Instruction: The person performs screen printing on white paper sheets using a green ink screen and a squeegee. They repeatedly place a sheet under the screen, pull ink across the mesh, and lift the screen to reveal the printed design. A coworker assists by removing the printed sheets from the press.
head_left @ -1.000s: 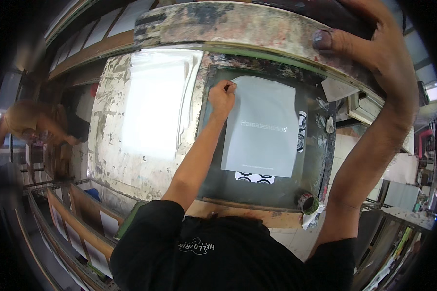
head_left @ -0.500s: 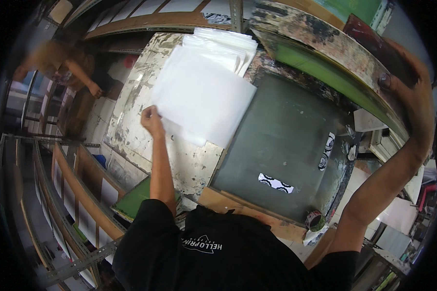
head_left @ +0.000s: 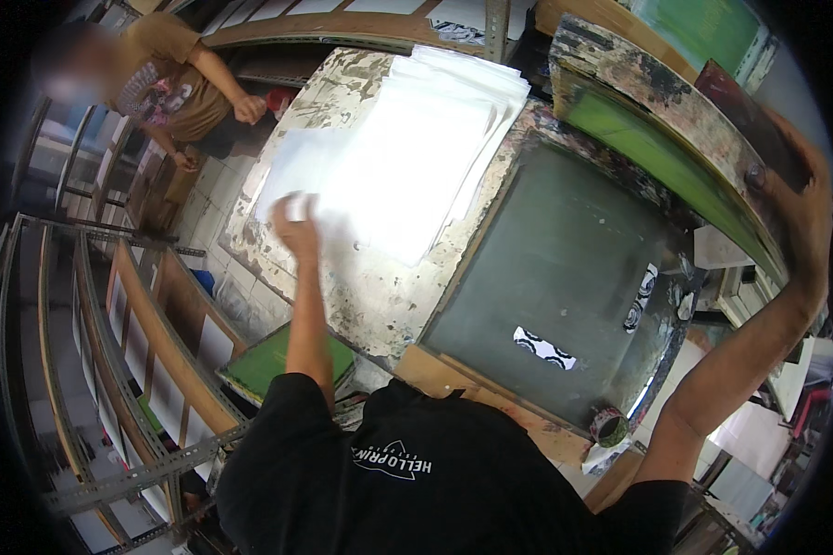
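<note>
At the left side of a stack of white paper sheets (head_left: 435, 139), my left hand (head_left: 296, 227) has its fingers curled on a thin, motion-blurred sheet of paper (head_left: 292, 162). Part of that sheet is hard to make out. My right hand (head_left: 801, 194) grips the near right end of a raised screen-printing frame (head_left: 652, 83), paint-stained along its edge with green mesh (head_left: 629, 129) below. A dark red board (head_left: 731, 106) lies against the frame by that hand. Under the frame is a grey printing bed (head_left: 546, 268) with two black-and-white patterned strips (head_left: 544, 348) stuck on it.
The paint-flecked table (head_left: 370, 296) carries the stack. A roll of tape (head_left: 609, 425) sits at the bed's near right corner. Drying racks with boards (head_left: 157, 342) stand at left, and a green screen (head_left: 287, 361) leans nearby. A co-worker in a brown shirt (head_left: 162, 65) stands far left.
My left hand has drawn the top sheet leftward, baring the stack beneath. My right hand keeps hold of the raised frame. The co-worker has shifted, and the view has moved slightly.
</note>
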A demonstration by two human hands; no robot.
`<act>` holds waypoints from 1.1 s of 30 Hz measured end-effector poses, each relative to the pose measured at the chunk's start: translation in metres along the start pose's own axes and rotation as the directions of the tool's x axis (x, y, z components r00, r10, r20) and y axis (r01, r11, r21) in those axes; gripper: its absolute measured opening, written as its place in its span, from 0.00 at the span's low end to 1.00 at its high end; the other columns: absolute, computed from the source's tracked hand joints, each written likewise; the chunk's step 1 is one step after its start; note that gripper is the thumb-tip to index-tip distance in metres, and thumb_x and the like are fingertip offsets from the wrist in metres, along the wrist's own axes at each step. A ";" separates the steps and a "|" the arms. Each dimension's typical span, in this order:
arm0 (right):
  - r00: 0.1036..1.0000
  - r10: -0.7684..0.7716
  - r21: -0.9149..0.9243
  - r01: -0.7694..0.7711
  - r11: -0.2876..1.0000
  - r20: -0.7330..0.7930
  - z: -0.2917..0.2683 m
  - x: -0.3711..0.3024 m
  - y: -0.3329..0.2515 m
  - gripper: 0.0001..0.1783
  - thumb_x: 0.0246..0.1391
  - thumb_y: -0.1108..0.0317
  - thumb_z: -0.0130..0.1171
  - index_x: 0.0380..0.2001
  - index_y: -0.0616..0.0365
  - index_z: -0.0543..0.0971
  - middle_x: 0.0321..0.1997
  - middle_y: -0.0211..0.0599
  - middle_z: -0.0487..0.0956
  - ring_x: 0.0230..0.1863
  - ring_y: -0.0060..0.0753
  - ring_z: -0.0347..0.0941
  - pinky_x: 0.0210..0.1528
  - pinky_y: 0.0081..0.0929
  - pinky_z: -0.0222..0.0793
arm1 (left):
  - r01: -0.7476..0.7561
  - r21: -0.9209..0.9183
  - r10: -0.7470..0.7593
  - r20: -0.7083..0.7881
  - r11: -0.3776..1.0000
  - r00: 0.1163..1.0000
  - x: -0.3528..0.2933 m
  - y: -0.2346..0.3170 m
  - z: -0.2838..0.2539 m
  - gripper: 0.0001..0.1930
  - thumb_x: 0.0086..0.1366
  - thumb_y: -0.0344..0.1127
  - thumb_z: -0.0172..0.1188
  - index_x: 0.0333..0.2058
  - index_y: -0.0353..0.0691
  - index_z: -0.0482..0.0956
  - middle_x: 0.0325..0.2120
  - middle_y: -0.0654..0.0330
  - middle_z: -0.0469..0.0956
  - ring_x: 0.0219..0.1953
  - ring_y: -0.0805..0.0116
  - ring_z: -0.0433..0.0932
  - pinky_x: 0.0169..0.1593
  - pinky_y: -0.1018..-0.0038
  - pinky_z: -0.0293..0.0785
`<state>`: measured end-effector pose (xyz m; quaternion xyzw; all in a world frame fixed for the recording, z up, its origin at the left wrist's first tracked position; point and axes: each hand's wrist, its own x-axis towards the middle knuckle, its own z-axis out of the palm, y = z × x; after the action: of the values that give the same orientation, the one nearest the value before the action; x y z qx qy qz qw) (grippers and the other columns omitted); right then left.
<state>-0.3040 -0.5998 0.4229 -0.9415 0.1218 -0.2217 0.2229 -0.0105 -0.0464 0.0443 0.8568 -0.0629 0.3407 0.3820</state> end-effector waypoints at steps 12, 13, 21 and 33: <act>0.999 0.010 0.167 -0.018 0.986 0.047 0.002 0.008 -0.003 0.41 0.44 0.55 0.74 0.59 0.67 0.76 0.56 0.51 0.81 0.56 0.41 0.78 0.66 0.34 0.67 | 0.192 -0.268 -0.033 0.501 0.944 0.865 -0.084 0.119 0.070 0.06 0.56 0.33 0.73 0.30 0.38 0.88 0.36 0.57 0.82 0.37 0.59 0.81 0.40 0.67 0.76; 0.999 -0.001 0.147 -0.004 0.989 0.035 0.001 0.007 -0.002 0.41 0.44 0.55 0.74 0.59 0.67 0.76 0.56 0.51 0.81 0.56 0.41 0.78 0.65 0.33 0.67 | 0.210 -0.296 -0.014 0.550 0.932 0.835 -0.082 0.127 0.069 0.07 0.55 0.34 0.74 0.30 0.38 0.88 0.37 0.57 0.82 0.38 0.59 0.81 0.41 0.67 0.76; 1.000 -0.003 0.181 0.004 0.983 -0.002 0.008 0.005 0.003 0.36 0.47 0.57 0.73 0.59 0.62 0.78 0.54 0.46 0.82 0.53 0.38 0.79 0.60 0.32 0.70 | -0.419 -0.255 0.359 0.914 0.871 0.190 -0.160 0.197 0.053 0.31 0.62 0.59 0.64 0.61 0.55 0.78 0.73 0.57 0.57 0.76 0.41 0.46 0.73 0.32 0.36; 0.988 -0.120 -0.184 0.101 0.978 -0.092 0.004 -0.004 -0.061 0.34 0.34 0.51 0.83 0.42 0.64 0.87 0.35 0.39 0.87 0.35 0.31 0.82 0.44 0.26 0.75 | -0.411 -0.646 0.651 0.744 0.643 -0.151 -0.257 0.342 0.140 0.39 0.60 0.59 0.65 0.68 0.58 0.68 0.76 0.60 0.50 0.78 0.45 0.39 0.74 0.33 0.33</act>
<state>-0.2975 -0.5443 0.4469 -0.9503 0.0999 -0.2701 0.1180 -0.2571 -0.4227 0.0244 0.7075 -0.6690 -0.1748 0.1463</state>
